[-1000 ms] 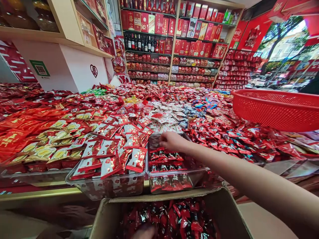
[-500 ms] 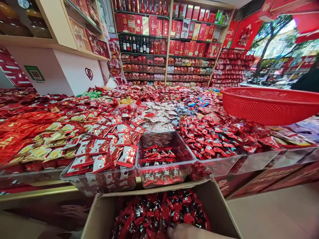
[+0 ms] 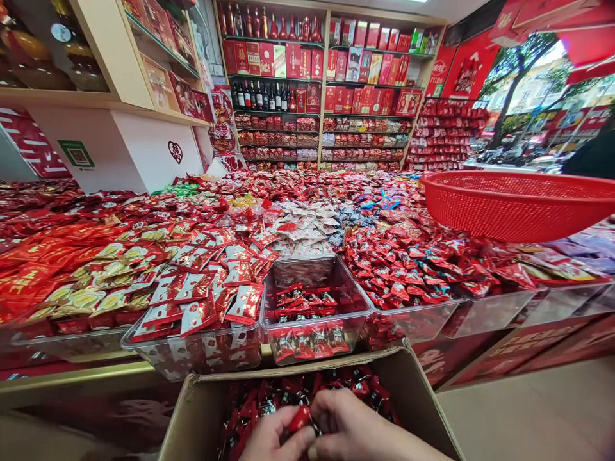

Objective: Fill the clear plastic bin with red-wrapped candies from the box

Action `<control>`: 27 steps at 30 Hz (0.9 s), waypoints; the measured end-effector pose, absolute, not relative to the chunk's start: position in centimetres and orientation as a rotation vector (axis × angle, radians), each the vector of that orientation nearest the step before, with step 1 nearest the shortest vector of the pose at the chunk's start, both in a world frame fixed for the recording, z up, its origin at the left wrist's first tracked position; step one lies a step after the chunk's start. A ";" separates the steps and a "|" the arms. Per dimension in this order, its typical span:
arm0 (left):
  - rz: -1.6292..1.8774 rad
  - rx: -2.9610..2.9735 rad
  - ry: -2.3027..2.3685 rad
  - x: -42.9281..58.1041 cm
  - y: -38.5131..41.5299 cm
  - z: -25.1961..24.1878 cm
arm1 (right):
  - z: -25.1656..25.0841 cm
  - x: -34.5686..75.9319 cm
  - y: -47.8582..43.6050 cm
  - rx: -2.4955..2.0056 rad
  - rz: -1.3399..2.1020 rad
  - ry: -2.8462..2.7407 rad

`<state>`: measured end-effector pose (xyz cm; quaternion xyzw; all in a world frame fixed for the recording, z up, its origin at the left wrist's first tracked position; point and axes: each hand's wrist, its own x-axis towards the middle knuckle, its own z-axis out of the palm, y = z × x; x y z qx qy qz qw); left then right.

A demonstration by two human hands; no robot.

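Both my hands are low in the head view, over an open cardboard box full of red-and-black wrapped candies. My left hand pinches a wrapped candy between thumb and fingers. Right beside it my right hand is closed, its curled fingers meeting the left hand at the candies; a dark bit of wrapper shows by its fingertips. How many pieces the hands hold is hidden. Just beyond the box, a clear plastic bin holds rows of similar red-and-black packets, lower than the neighbouring heaps.
White-and-red packets overflow the bin to the left; a heap of red candies lies to the right. A large red plastic basket rests on the heaps at the right. Shelves of boxes and bottles line the back.
My left hand has come into view over the box. My right hand has risen from among the candies to meet it, with a wrapped candy now between them. The view has shifted slightly.
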<state>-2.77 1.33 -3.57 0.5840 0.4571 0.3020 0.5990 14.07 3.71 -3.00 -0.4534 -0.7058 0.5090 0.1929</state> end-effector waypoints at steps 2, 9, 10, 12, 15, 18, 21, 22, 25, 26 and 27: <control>0.774 1.238 1.132 -2.4 1.8 -1.7 | -1.4 13.9 3.9 -1.222 1.481 -1.770; 0.935 0.810 1.060 -1.6 1.8 1.7 | 0.6 13.5 4.3 -1.055 1.724 -1.237; 0.935 0.800 1.053 -1.6 1.7 1.8 | 0.6 13.5 4.2 -1.045 1.733 -1.201; 0.930 0.797 1.048 -1.6 1.6 1.8 | 0.6 13.4 4.0 -1.028 1.718 -1.176; 0.951 0.808 1.061 -1.6 1.4 1.5 | 0.6 13.3 3.8 -1.025 1.633 -1.242; 0.982 0.835 1.157 -1.9 1.5 0.8 | 0.4 13.4 3.7 -1.059 1.561 -1.378; 0.986 0.939 1.260 -2.5 1.6 -0.1 | -0.2 13.4 3.6 -1.080 1.556 -1.491; 0.980 0.973 1.275 -2.7 1.6 -0.3 | -0.4 13.4 3.5 -1.082 1.555 -1.515; 0.971 1.001 1.288 -3.0 1.4 -0.4 | -0.3 13.5 3.1 -1.099 1.535 -1.560; 0.977 0.991 1.278 -3.0 1.3 -0.2 | 0.2 13.6 3.0 -1.109 1.526 -1.582; 0.992 0.972 1.255 -3.1 1.2 0.1 | 0.9 13.7 3.0 -1.119 1.511 -1.609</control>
